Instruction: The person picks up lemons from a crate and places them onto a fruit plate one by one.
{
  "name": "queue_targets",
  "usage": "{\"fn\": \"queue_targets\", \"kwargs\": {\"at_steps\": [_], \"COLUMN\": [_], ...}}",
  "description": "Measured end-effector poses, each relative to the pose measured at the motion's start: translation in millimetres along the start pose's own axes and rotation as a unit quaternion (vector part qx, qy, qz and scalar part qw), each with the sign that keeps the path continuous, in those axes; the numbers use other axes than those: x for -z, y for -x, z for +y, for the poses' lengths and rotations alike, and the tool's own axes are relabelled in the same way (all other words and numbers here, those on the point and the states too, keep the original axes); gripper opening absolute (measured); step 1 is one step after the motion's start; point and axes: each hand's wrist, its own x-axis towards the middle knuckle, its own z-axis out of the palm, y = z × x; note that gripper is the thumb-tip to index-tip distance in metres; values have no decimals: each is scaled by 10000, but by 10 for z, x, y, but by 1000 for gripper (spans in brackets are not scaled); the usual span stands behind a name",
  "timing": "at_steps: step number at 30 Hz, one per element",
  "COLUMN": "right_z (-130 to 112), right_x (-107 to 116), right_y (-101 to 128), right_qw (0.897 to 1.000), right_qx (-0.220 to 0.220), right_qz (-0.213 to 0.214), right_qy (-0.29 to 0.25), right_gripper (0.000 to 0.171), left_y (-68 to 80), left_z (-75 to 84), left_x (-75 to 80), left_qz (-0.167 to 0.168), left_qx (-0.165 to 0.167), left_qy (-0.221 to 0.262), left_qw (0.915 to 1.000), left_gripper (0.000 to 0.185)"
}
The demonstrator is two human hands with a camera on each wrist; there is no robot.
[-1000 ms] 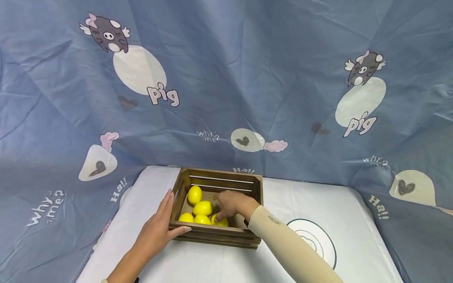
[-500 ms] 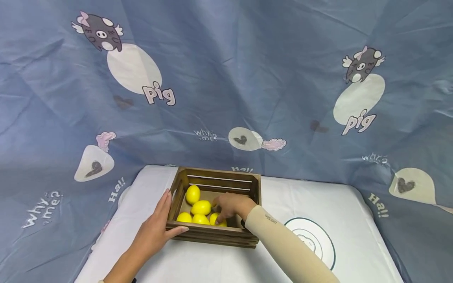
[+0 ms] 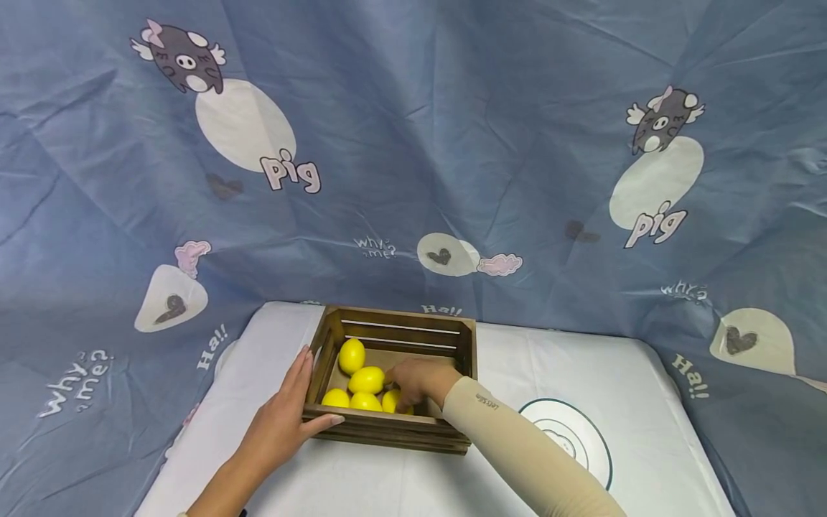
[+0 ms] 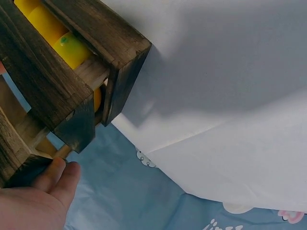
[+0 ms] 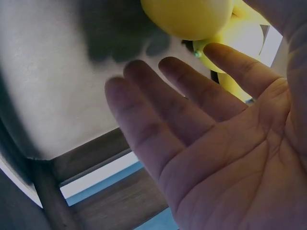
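1. The left hand is sitting flat against the left front corner of the wooden crate, fingers straight along the side wall and thumb lying on the front rail.
2. That crate is resting on the white-covered bench, and yellow lemons are lying bunched up in its left half.
3. The right hand is reaching inside the crate, fingers spread and relaxed, tips touching the nearest lemon without gripping anything.
4. Off to the right, a white plate is lying on the bench.
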Motion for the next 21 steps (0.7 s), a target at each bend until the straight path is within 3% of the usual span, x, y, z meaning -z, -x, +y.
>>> {"fn": "queue_targets", "kwargs": {"at_steps": [11,21], "right_z": [-77,-141], "right_x": [-44,-66], "right_y": [-16,-19], "right_qw": [9996,9971], "right_qx": [121,378], "right_qz": [-222,-219], "right_qy": [81,621], "right_gripper": [50,50], "left_y": [5,8], "left_z": [1,-4], "left_x": [4,10], "left_qz": [10,27], "left_qx": [-51,-98], "left_qy": [20,-8], "left_qw": [10000,9999], "left_gripper": [121,120]}}
